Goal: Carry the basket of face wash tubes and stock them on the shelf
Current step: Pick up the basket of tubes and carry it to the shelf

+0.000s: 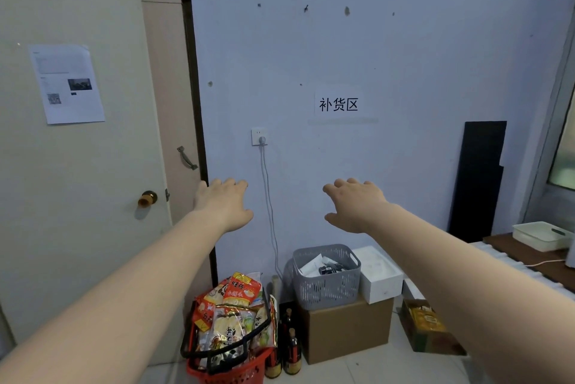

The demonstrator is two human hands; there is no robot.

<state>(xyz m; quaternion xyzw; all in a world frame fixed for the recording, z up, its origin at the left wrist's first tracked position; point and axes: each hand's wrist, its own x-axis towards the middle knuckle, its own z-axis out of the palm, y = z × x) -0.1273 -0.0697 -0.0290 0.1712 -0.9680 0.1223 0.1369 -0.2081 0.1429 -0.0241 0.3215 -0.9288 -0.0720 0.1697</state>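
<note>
Take the cardboard box (345, 330) on the floor as your reference. The grey basket (326, 278) sits on top of it, at its left end; its contents are hard to make out, but it is probably the one with the tubes. A white box (381, 279) stands just right of the basket, also on the cardboard box. A red basket (230, 365) of snack bags stands left of the box; leave it. Your left hand (222, 204) and right hand (353, 206) are both held out, fingers relaxed, holding nothing, well above the box. Lower both hands to the grey basket's side handles and lift it level.
</note>
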